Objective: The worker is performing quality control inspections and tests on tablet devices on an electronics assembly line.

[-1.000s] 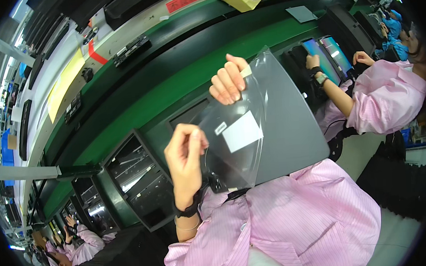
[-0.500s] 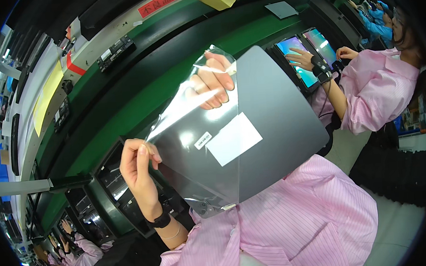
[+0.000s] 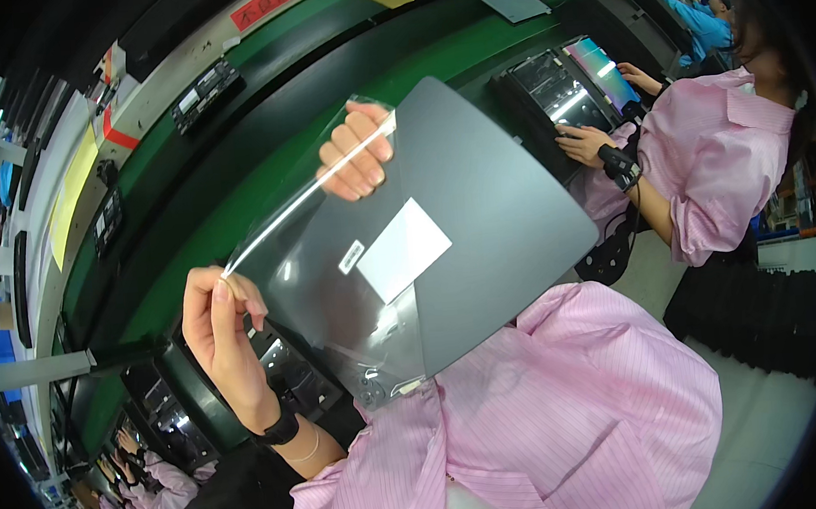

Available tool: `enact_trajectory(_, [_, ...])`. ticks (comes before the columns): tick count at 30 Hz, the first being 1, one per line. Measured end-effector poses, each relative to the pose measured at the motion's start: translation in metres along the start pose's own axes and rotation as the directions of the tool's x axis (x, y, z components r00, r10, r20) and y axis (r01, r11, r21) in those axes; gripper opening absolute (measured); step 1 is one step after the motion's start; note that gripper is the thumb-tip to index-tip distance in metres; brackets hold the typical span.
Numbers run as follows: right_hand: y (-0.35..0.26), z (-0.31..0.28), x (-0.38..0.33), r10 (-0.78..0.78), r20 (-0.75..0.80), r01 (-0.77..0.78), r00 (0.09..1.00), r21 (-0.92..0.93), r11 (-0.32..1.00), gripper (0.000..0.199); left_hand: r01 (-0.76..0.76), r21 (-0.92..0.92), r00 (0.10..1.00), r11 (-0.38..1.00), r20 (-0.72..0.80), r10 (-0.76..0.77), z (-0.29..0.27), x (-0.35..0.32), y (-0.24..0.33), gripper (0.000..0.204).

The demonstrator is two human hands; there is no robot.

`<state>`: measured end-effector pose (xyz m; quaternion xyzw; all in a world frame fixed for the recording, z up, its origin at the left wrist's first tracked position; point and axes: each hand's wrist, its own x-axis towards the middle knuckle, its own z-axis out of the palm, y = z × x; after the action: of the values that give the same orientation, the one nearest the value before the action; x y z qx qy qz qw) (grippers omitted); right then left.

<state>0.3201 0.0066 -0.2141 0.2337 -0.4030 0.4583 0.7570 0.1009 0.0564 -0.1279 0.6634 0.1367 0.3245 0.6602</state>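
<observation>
The long green-and-black workbench point(image 3: 251, 178) arcs across the upper half of the frame. In front of it, at the centre, is the flat grey panel point(image 3: 500, 210), tilted, its lower edge close against the pink shirt point(image 3: 579, 403). It looks thin and stiff, probably light enough for one hand; its smooth matte face may slip and mark easily, so opposite edges seem the best hold, with palms off the face.

The clear film point(image 3: 311, 285) spreads over the centre-left and reaches past the panel toward the left. It appears very light, limp and glossy, likely to crease or cling; its corners and margins look the safest places to pinch.

The left hand point(image 3: 227, 338), at centre left, has thumb and fingers clamped on the film's corner, from which a bright taut line runs up to the right. The right hand point(image 3: 357, 154), above centre, has its fingers curled close together by the film's upper edge; whether they grip film, panel or both, I cannot tell.

Mid-frame lies a white card point(image 3: 405, 250), on or beneath the film, with a small label point(image 3: 351, 257) just left of it. Near the film's bottom edge sits a pale tab point(image 3: 410, 385), perhaps a useful pinch point.
</observation>
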Motion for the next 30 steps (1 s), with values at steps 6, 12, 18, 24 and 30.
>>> enact_trajectory(6, [-0.010, 0.004, -0.005, 0.049, -0.157, -0.073, 0.986, -0.151, 0.986, 0.055, -0.078, 0.122, 0.996, 0.990, -0.042, 0.083, 0.013, -0.013, 0.018, 0.017])
enact_trajectory(12, [-0.003, 0.038, -0.010, -0.473, -0.533, -0.235, 0.702, -0.800, 0.552, 0.054, -0.492, 0.544, 0.867, 0.680, 0.232, 0.441, 0.040, -0.053, 0.019, 0.009])
enact_trajectory(18, [0.006, 0.057, -0.005, -0.501, -0.509, -0.302, 0.700, -0.847, 0.438, 0.056, -0.313, 0.048, 0.862, 0.949, 0.433, 0.263, 0.047, -0.057, -0.022, 0.037])
enact_trajectory(24, [0.030, 0.073, -0.010, -0.433, -0.411, -0.392, 0.802, -0.910, 0.137, 0.057, 0.437, -0.186, 0.862, 0.880, 0.367, -0.350, 0.042, -0.014, -0.021, 0.055])
enact_trajectory(30, [0.041, 0.068, -0.012, -0.413, -0.115, -0.239, 0.903, -0.935, -0.262, 0.047, 0.008, 0.405, 0.952, 0.914, 0.278, -0.131, 0.025, 0.005, 0.004, 0.021])
